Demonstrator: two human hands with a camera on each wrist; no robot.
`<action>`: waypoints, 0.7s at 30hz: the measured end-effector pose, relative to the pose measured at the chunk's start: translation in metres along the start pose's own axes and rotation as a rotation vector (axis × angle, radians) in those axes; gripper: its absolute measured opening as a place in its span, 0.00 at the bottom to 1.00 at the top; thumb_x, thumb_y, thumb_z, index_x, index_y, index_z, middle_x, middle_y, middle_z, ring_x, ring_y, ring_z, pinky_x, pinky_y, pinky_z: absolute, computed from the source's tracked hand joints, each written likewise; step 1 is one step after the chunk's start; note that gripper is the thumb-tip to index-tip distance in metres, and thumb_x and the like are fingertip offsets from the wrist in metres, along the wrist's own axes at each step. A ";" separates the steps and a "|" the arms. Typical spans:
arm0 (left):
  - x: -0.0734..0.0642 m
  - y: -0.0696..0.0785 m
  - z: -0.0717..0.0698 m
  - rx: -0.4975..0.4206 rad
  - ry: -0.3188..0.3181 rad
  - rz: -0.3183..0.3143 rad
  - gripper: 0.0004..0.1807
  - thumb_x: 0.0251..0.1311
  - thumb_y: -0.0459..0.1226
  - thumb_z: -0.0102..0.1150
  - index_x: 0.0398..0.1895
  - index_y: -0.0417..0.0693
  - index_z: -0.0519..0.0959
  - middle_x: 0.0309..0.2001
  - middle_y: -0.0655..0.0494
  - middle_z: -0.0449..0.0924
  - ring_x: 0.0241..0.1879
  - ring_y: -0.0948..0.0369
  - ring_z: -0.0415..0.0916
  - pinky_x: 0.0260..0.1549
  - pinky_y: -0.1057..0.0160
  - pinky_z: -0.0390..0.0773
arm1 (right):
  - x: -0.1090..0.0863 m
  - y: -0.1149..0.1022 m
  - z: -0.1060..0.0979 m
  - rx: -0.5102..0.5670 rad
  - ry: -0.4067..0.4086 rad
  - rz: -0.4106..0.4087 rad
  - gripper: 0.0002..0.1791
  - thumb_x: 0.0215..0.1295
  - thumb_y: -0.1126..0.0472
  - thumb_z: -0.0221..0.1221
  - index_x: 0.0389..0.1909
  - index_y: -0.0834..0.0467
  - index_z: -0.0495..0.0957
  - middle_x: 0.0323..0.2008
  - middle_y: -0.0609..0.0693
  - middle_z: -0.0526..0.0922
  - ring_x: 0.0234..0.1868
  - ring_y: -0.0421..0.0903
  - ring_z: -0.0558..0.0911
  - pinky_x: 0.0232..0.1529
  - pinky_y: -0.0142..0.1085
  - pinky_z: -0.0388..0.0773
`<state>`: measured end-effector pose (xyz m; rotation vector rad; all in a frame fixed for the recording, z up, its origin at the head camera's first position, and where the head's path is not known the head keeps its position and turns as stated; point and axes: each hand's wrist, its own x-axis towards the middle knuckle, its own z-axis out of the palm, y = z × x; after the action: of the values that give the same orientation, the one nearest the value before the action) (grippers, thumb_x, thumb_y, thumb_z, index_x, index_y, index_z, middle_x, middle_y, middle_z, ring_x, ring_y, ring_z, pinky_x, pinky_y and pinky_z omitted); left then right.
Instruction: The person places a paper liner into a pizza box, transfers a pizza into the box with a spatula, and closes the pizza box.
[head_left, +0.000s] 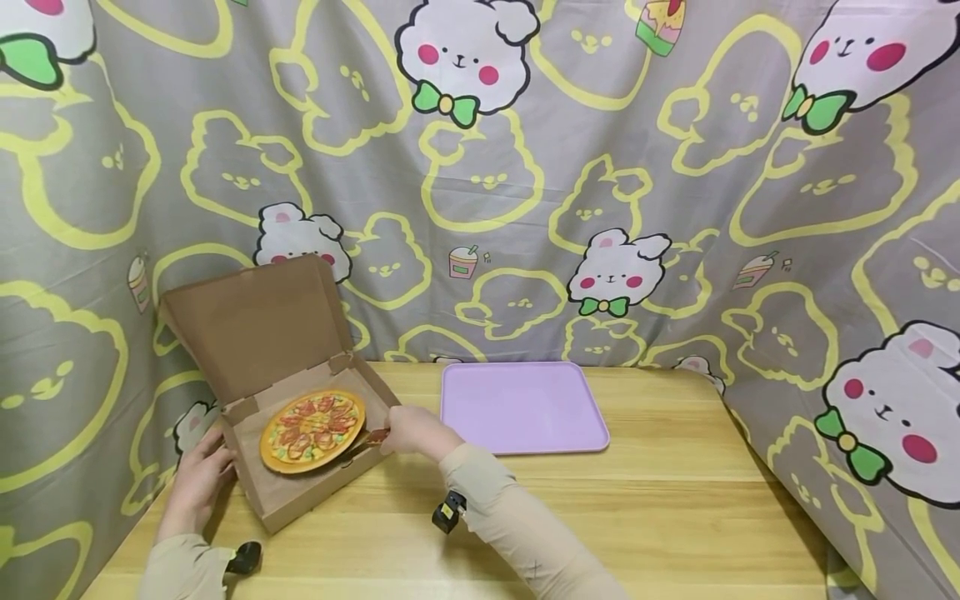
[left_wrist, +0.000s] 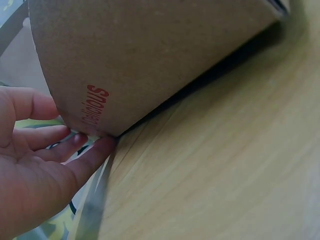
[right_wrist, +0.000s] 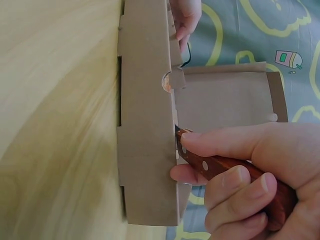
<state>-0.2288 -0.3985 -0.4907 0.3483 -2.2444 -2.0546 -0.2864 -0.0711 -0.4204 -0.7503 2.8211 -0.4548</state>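
Observation:
A round toy pizza (head_left: 309, 427) with an orange crust lies tilted inside an open cardboard pizza box (head_left: 300, 502) at the left of the table. My right hand (head_left: 417, 432) grips the red-brown wooden handle (right_wrist: 215, 162) of a pizza server. Its blade reaches over the box's front wall to the pizza's right edge, mostly hidden by that wall in the right wrist view. My left hand (head_left: 201, 475) rests against the box's left side; in the left wrist view its fingertips (left_wrist: 102, 145) touch the cardboard near the lower corner, beside red lettering.
A lilac rectangular tray (head_left: 525, 408) lies at the back middle of the wooden table (head_left: 645, 517). The raised box lid (head_left: 258, 325) leans back toward a patterned curtain (head_left: 495, 250), which surrounds the table's back and sides.

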 end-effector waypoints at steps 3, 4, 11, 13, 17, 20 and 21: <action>-0.001 0.000 -0.001 -0.004 -0.001 0.006 0.39 0.69 0.29 0.40 0.76 0.36 0.32 0.76 0.33 0.29 0.38 0.89 0.66 0.38 0.86 0.71 | 0.002 -0.004 -0.004 -0.017 -0.021 0.009 0.11 0.53 0.56 0.67 0.18 0.51 0.76 0.17 0.41 0.74 0.19 0.39 0.70 0.20 0.30 0.66; -0.001 0.000 -0.001 -0.004 -0.001 0.008 0.39 0.69 0.29 0.40 0.76 0.36 0.33 0.76 0.33 0.29 0.38 0.89 0.66 0.38 0.86 0.71 | 0.003 -0.005 -0.005 -0.023 -0.025 0.009 0.12 0.53 0.56 0.67 0.17 0.51 0.75 0.16 0.41 0.74 0.18 0.39 0.70 0.20 0.30 0.67; 0.000 -0.001 -0.001 -0.010 0.000 0.017 0.38 0.69 0.29 0.39 0.76 0.36 0.33 0.76 0.33 0.28 0.39 0.90 0.65 0.39 0.86 0.70 | 0.007 -0.013 -0.018 -0.078 -0.067 0.000 0.16 0.52 0.58 0.65 0.14 0.50 0.68 0.20 0.43 0.74 0.22 0.41 0.70 0.24 0.32 0.68; 0.000 -0.001 0.000 -0.013 0.003 0.014 0.38 0.69 0.29 0.39 0.76 0.35 0.33 0.76 0.33 0.29 0.39 0.90 0.65 0.39 0.86 0.70 | 0.008 -0.014 -0.021 -0.092 -0.093 0.003 0.17 0.52 0.57 0.65 0.14 0.50 0.67 0.19 0.42 0.73 0.21 0.40 0.70 0.23 0.31 0.68; 0.000 -0.001 0.000 -0.019 0.002 0.011 0.38 0.69 0.29 0.39 0.76 0.36 0.33 0.76 0.33 0.29 0.39 0.89 0.66 0.39 0.86 0.70 | 0.013 -0.015 -0.026 -0.080 -0.166 0.002 0.19 0.56 0.57 0.64 0.13 0.52 0.67 0.14 0.42 0.69 0.14 0.38 0.67 0.18 0.29 0.66; 0.000 -0.001 0.000 -0.022 -0.012 0.008 0.39 0.70 0.30 0.39 0.76 0.36 0.32 0.76 0.33 0.28 0.38 0.90 0.65 0.39 0.87 0.70 | 0.016 -0.014 -0.029 -0.091 -0.181 -0.016 0.20 0.58 0.57 0.64 0.13 0.52 0.66 0.12 0.42 0.68 0.13 0.38 0.67 0.16 0.27 0.65; -0.001 -0.001 0.000 -0.023 -0.018 0.006 0.39 0.70 0.30 0.39 0.76 0.36 0.31 0.76 0.33 0.28 0.38 0.90 0.65 0.39 0.87 0.70 | 0.016 -0.013 -0.030 -0.100 -0.169 -0.025 0.19 0.58 0.57 0.64 0.13 0.52 0.67 0.13 0.42 0.69 0.14 0.38 0.68 0.17 0.27 0.66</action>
<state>-0.2281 -0.3987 -0.4918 0.3231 -2.2275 -2.0867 -0.3016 -0.0830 -0.3893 -0.8030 2.6955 -0.2433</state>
